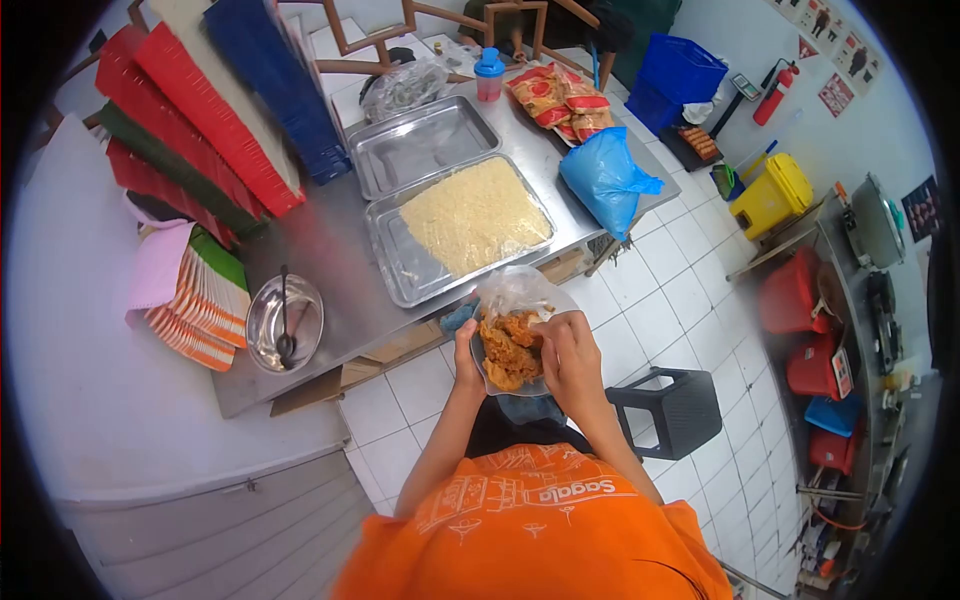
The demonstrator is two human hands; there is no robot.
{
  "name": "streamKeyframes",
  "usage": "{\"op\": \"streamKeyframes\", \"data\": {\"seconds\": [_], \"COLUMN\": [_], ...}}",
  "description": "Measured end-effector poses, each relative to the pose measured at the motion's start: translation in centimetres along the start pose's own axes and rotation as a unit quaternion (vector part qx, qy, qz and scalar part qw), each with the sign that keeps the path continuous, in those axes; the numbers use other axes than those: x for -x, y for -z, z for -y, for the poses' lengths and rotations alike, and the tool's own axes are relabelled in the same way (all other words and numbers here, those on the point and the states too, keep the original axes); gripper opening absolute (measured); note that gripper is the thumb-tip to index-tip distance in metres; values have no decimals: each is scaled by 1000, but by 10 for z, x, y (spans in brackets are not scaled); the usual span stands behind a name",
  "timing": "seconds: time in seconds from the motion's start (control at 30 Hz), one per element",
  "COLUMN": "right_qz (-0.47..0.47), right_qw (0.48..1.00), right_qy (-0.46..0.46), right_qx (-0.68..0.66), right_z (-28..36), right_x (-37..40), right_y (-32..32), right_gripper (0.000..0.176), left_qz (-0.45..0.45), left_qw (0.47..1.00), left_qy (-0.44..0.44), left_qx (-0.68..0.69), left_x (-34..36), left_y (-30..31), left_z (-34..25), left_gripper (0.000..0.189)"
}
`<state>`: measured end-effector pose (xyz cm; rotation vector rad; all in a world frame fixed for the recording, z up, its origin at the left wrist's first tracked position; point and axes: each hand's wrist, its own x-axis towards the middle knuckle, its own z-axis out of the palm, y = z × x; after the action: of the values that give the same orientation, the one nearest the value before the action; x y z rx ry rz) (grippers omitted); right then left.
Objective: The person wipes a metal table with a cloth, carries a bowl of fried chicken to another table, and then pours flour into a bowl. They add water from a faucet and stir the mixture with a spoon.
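"Starting with lettering, what can be read around me?"

"White letters across your orange shirt (540, 515) read 'Sagala', beside pale line drawings. The red-and-tan packets (562, 100) on the far right of the bench (340, 310) bear print too small to make out, as do the posters (835, 45) on the right-hand wall."

"And my hands?"

"Your left hand (467, 357) grasps the left edge of some clear plastic (513, 287), bag or lined bowl I cannot tell. In it, before your body and just off the bench's near edge, sit crusty brown fried pieces (512, 352). Your right hand (570, 357) curls in from the right, fingers bent at the food; whether they pinch a piece, I cannot tell."

"What else surrounds me?"

"Just beyond the plastic, a metal tray (402, 275) holds pale crumbs (475, 215); another tray (425, 145) lies behind it. To their right slumps a knotted blue bag (607, 182). On your left are a metal bowl (258, 345) with a dark spoon (284, 320) in it, and tall red, green and blue stacks (210, 105)."

"Anything in the way?"

"A dark stool (685, 410) stands close on your right, on white floor tiles (650, 330). Farther off are a yellow bin (775, 192) and a red fire extinguisher (776, 95)."
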<state>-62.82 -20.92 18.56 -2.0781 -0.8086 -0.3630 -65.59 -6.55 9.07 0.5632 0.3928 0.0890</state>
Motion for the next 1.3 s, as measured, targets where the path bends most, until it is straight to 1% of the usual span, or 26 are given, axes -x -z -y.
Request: {"op": "streamKeyframes", "data": {"seconds": [0.07, 0.17, 0.23, 0.27, 0.33, 0.37, 0.43, 0.57, 0.63, 0.67, 0.73, 0.77, 0.83, 0.97, 1.07, 1.13, 1.23, 1.3], "right_qz": [-6, 15, 49, 48, 120, 120, 167, 184, 169, 170, 150, 155, 123, 112, 117, 122, 132, 127], "right_qw": [1000, 1000, 996, 996, 988, 988, 974, 964, 970, 970, 985, 984, 989, 989, 989, 987, 985, 985], "right_qy": [8, -5, -44, -42, -54, -52, -88, -103, -80, -76, 18, 18, 67, 59, 69, 67, 63, 70], "right_qx": [19, 16, -60, -58, -83, -83, -127, -164, -157, -158, -87, -89, -50, -75, -67, -75, -92, -92], "right_z": [-13, -31, -38, -40, -45, -51, -65, -83, -93, -96, -101, -103, -107, -123, -133, -140, -148, -155], "right_x": [-16, -38, -57, -70, -96, -105, -127, -166, -179, -186, -198, -204, -212, -220, -229, -236, -245, -251], "right_y": [3, 10, 16, 19, 24, 24, 20, 10, 0, -4, -12, -15, -20, -33, -37, -37, -36, -37], "right_gripper": [27, 28, 32, 32, 35, 35, 38, 36, 28, 28, 20, 20, 18, 19, 19, 20, 21, 21], "left_qz": [6, 4, 5, 8, 16, 17, 12, 33, 21, 21, 0, -5, 6, -18, -36, -17, -23, -14], "left_qw": [1000, 1000, 1000, 1000, 1000, 1000, 1000, 999, 999, 999, 998, 998, 1000, 1000, 999, 997, 996, 996], "left_qy": [20, 0, -5, -6, -18, -20, -19, -30, -25, -29, -48, -49, -26, -26, -26, -71, -84, -87], "left_qx": [9, 9, -3, -3, -7, -6, -8, -3, -11, -11, -31, -29, -13, -2, 1, -13, 14, 23], "left_x": [-24, -54, -74, -85, -106, -115, -135, -171, -185, -193, -204, -209, -218, -234, -236, -241, -241, -265], "left_y": [-6, -12, -14, -17, -22, -23, -25, -29, -32, -34, -39, -38, -37, -36, -52, -55, -75, -48], "left_z": [2, 3, -2, -4, -10, -13, -22, -40, -49, -54, -60, -62, -64, -65, -72, -71, -71, -52], "left_gripper": [60, 61, 61, 61, 61, 61, 62, 62, 62, 62, 61, 61, 61, 60, 61, 61, 60, 59]}}
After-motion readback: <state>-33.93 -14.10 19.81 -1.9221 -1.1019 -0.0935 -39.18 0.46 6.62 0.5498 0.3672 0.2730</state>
